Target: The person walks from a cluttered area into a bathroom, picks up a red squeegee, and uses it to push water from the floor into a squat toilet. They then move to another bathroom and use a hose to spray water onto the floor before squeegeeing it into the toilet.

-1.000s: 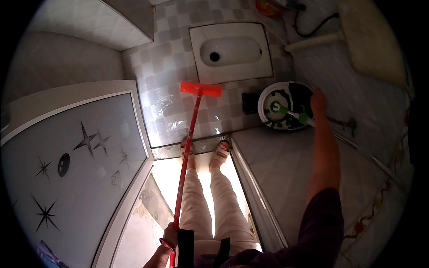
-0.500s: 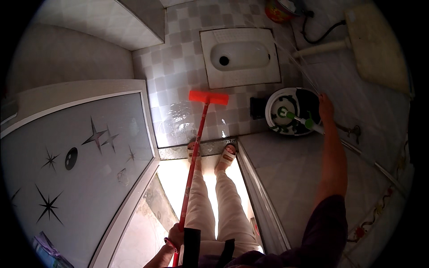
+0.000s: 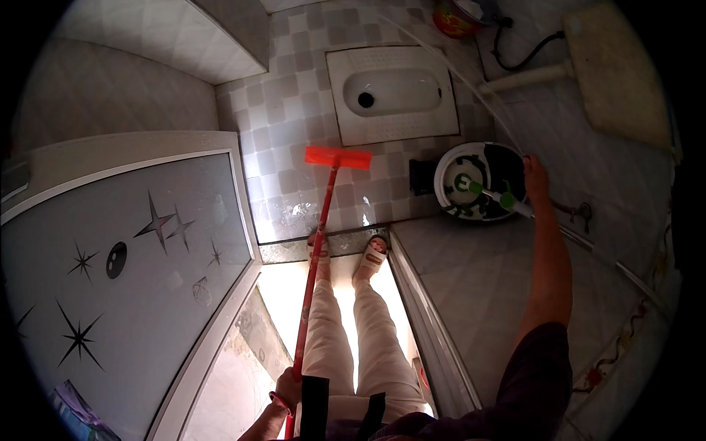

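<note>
My left hand [image 3: 287, 388] is closed round the long red pole of a floor squeegee [image 3: 316, 273]. Its orange-red head [image 3: 337, 157] rests on the tiled floor, below the squat toilet [image 3: 393, 92]. My right arm reaches forward along the right wall, and my right hand [image 3: 536, 178] is closed. From its fingers a thin stream of water [image 3: 482, 94] shoots toward the far left, past the toilet. What that hand grips is hidden by the hand itself. Just left of it stands a white and black mop bucket [image 3: 443, 165] holding a green and white mop handle [image 3: 507, 200].
A stone threshold [image 3: 283, 253] lies under my sandals. The frosted door [image 3: 184, 279] stands at left. Wet tiles [image 3: 294, 202] shine beside the squeegee. A red bucket [image 3: 454, 20] sits at the far right, near a wall-mounted cistern [image 3: 621, 81]. A tap [image 3: 585, 213] juts from the right wall.
The squeegee head has shifted slightly left and away from me. The water stream now looks thicker and reaches farther left. Both hands keep their grips.
</note>
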The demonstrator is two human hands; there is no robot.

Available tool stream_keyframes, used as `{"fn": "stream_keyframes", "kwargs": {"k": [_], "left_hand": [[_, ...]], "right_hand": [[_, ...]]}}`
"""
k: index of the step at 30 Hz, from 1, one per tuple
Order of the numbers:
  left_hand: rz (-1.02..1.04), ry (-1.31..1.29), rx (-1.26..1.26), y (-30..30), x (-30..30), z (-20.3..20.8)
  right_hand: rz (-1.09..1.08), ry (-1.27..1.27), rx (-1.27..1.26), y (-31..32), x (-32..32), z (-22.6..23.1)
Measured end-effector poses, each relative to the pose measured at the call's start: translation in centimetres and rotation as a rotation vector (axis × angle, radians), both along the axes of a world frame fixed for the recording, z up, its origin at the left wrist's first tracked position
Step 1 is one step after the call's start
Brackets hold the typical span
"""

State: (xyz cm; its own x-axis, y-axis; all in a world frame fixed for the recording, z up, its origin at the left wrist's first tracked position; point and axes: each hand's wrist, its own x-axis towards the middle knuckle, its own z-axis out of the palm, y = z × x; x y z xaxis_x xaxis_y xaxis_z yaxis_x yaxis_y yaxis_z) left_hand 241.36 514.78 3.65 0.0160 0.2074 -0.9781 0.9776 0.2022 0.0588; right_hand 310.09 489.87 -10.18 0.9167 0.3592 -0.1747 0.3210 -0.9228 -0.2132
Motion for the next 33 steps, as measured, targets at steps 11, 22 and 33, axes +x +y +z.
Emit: {"fn": "stream_keyframes", "kwargs": {"k": [11, 22, 33], "left_hand": [[0.092, -0.004, 0.003, 0.4, -0.9, 0.3], [0.147, 0.008, 0.072, 3.4, -3.4, 1.4], [-0.190, 0.013, 0.221, 15.2, 0.0, -7.1]], "right_hand": [[0.033, 0.082, -0.019, 1.2, -0.9, 0.5], [0.112, 0.097, -0.087, 0.6, -1.4, -0.9], [0.000, 0.193, -0.069, -0.1, -1.8, -2.3]]}}
